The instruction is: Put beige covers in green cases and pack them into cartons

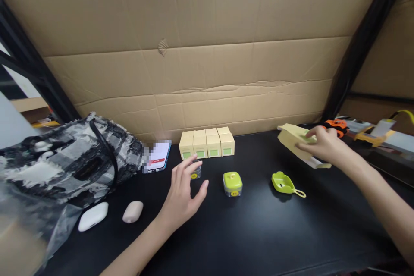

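Note:
My left hand (185,189) hovers over the table with fingers spread, holding nothing. Just behind its fingertips is a small clear container (196,171) with a yellow label, partly hidden by the hand. To its right stands a clear box with a lime-green lid (232,183). My right hand (318,144) grips a pale yellow carton (296,140), tilted, with an open flap at its lower right end. Below the carton, a lime-green case (282,183) with a loop strap lies on the table.
Several small yellow boxes (207,144) stand in a row against the cardboard wall (207,64). A phone (158,156) and a black-and-white bag (80,159) are at left, a white case (93,216) and a beige case (133,211) in front. An orange toy (336,128) sits far right.

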Action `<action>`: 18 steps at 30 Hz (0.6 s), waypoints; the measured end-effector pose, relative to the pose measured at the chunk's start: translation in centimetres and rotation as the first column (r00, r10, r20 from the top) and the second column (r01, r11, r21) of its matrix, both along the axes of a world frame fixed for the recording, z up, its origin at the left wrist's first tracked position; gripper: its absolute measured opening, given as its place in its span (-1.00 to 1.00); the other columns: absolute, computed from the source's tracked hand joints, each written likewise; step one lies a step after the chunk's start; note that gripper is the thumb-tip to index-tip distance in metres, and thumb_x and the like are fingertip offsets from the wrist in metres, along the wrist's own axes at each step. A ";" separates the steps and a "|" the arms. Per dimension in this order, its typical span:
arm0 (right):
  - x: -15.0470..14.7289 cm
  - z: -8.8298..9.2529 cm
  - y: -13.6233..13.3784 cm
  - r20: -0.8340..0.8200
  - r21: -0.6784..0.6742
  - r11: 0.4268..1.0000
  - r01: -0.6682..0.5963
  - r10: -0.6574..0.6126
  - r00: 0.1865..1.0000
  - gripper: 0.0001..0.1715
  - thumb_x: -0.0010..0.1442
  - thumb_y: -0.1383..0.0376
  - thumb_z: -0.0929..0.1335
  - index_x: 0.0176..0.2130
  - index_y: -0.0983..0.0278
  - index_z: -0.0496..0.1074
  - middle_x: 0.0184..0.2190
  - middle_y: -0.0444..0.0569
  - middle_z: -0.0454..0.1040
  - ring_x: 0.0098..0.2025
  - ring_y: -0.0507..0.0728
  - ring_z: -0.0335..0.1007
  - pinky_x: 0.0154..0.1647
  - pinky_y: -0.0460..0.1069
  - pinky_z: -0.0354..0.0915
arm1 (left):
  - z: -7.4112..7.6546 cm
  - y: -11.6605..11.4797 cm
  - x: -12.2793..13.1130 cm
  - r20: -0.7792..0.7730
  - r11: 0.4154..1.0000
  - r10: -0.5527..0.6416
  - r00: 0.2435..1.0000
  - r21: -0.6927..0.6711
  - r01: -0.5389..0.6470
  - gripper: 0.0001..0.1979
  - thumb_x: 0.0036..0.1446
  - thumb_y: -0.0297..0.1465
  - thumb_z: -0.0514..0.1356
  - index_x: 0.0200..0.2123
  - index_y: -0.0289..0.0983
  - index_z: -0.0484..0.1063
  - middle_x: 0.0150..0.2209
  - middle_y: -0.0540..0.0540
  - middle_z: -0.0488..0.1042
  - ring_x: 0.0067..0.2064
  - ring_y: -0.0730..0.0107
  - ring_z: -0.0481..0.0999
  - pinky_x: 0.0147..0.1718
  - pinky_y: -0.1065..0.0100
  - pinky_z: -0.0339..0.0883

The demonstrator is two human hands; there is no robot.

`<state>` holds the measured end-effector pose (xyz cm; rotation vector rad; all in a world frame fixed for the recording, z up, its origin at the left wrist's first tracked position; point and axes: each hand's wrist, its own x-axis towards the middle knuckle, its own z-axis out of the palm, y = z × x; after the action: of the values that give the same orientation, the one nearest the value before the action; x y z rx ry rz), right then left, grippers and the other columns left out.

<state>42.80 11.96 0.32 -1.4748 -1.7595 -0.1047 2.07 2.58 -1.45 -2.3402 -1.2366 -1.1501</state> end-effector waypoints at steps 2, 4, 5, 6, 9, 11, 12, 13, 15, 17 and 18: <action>-2.3 1.6 -1.2 -0.031 0.014 0.999 0.033 -0.032 0.999 -0.59 0.06 -0.01 0.41 -0.30 0.24 0.31 -0.35 0.10 0.39 -0.36 0.26 0.39 -0.46 0.10 0.30 | 0.6 -0.3 0.4 0.017 0.998 -0.023 1.000 -0.050 0.024 -0.60 0.21 -0.44 0.09 0.10 -0.14 0.11 0.12 -0.22 0.26 0.15 0.08 0.24 0.09 0.03 0.16; -5.5 3.1 -2.7 -0.043 0.010 0.999 -0.034 0.035 0.998 -0.52 0.05 -0.06 0.39 -0.22 0.20 0.26 -0.32 0.02 0.41 -0.38 0.20 0.39 -0.47 0.06 0.31 | 1.3 -0.7 1.1 0.053 0.980 -0.069 0.996 -0.182 0.078 -0.62 0.23 -0.40 0.09 0.10 -0.07 0.13 0.14 -0.16 0.25 0.16 0.08 0.23 0.11 -0.01 0.12; -7.3 3.7 -3.5 -0.045 0.007 0.996 -0.094 0.094 0.995 -0.52 0.06 -0.07 0.38 -0.20 0.18 0.25 -0.30 -0.01 0.42 -0.38 0.18 0.39 -0.47 0.04 0.31 | 1.6 -1.0 1.5 0.098 0.951 -0.103 0.990 -0.284 0.126 -0.62 0.24 -0.37 0.08 0.12 -0.04 0.13 0.15 -0.15 0.23 0.16 0.08 0.23 0.11 -0.02 0.12; -9.2 4.2 -4.5 -0.060 0.001 0.981 -0.196 0.196 0.979 -0.54 0.08 -0.05 0.37 -0.20 0.19 0.23 -0.29 -0.01 0.41 -0.37 0.17 0.38 -0.47 0.03 0.30 | 1.9 -1.2 2.1 0.170 0.902 -0.135 0.976 -0.387 0.193 -0.58 0.26 -0.33 0.06 0.16 -0.01 0.09 0.17 -0.15 0.20 0.15 0.09 0.24 0.11 -0.03 0.13; -14.0 4.5 -7.4 -0.076 -0.014 0.913 -0.408 0.406 0.911 -0.60 0.11 0.06 0.38 -0.17 0.18 0.19 -0.24 -0.03 0.37 -0.28 0.17 0.36 -0.36 0.04 0.33 | 2.2 -2.1 3.7 0.524 0.682 -0.169 0.835 -0.549 0.483 -0.36 0.26 -0.23 0.05 0.29 0.00 -0.24 0.22 -0.24 0.11 0.05 0.14 0.37 0.05 0.01 0.24; -15.7 4.0 -9.0 -0.092 -0.062 0.841 -0.537 0.531 0.842 -0.59 0.13 0.12 0.38 -0.10 0.18 0.18 -0.15 -0.01 0.33 -0.18 0.17 0.35 -0.22 0.06 0.36 | 2.0 -2.3 4.5 0.714 0.540 -0.189 0.675 -0.498 0.679 -0.13 0.19 -0.23 0.16 0.30 0.02 -0.46 0.26 -0.27 0.04 0.04 0.15 0.41 0.07 0.02 0.25; -16.1 3.6 -9.6 -0.106 -0.083 0.795 -0.601 0.592 0.799 -0.55 0.14 0.13 0.38 -0.04 0.17 0.17 -0.09 0.01 0.29 -0.14 0.16 0.34 -0.16 0.06 0.36 | 1.9 -2.3 4.7 0.774 0.474 -0.200 0.600 -0.459 0.751 -0.03 0.13 -0.28 0.24 0.29 0.07 -0.50 0.29 -0.26 -0.01 0.08 0.14 0.40 0.09 0.02 0.24; -16.2 3.2 -9.9 -0.114 -0.103 0.744 -0.660 0.650 0.751 -0.49 0.15 0.13 0.39 0.02 0.15 0.15 -0.02 0.04 0.24 -0.10 0.15 0.33 -0.11 0.06 0.37 | 1.8 -2.3 4.8 0.816 0.417 -0.215 0.536 -0.419 0.806 0.05 0.07 -0.34 0.31 0.28 0.14 -0.51 0.32 -0.22 -0.06 0.12 0.13 0.37 0.12 0.02 0.21; -15.8 2.5 -10.0 -0.103 -0.129 0.650 -0.749 0.742 0.662 -0.31 0.11 0.07 0.42 0.13 0.09 0.10 0.11 0.07 0.10 0.03 0.18 0.28 -0.01 0.07 0.35 | 1.6 -2.0 4.5 0.857 0.323 -0.244 0.453 -0.368 0.872 0.15 -0.04 -0.49 0.38 0.25 0.27 -0.44 0.35 -0.13 -0.15 0.21 0.10 0.28 0.16 0.03 0.18; -15.2 1.9 -9.8 -0.060 -0.139 0.592 -0.794 0.795 0.604 -0.10 -0.01 -0.01 0.47 0.19 0.05 0.05 0.17 0.07 -0.01 0.18 0.26 0.15 0.11 0.09 0.29 | 1.5 -1.8 3.9 0.865 0.261 -0.269 0.423 -0.357 0.897 0.19 -0.12 -0.60 0.40 0.22 0.35 -0.35 0.37 -0.06 -0.18 0.26 0.07 0.21 0.15 0.03 0.21; -14.9 1.6 -9.6 -0.038 -0.138 0.578 -0.804 0.808 0.588 0.01 -0.09 -0.04 0.50 0.21 0.04 0.03 0.18 0.08 -0.03 0.23 0.30 0.07 0.15 0.11 0.25 | 1.5 -1.8 3.6 0.864 0.236 -0.275 0.422 -0.365 0.900 0.20 -0.16 -0.63 0.41 0.22 0.37 -0.30 0.37 -0.04 -0.18 0.26 0.05 0.20 0.13 0.03 0.23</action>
<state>27.90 2.37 1.94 -0.6048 -2.3400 0.4951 5.70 0.82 0.03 -3.6359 -1.0413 -2.2422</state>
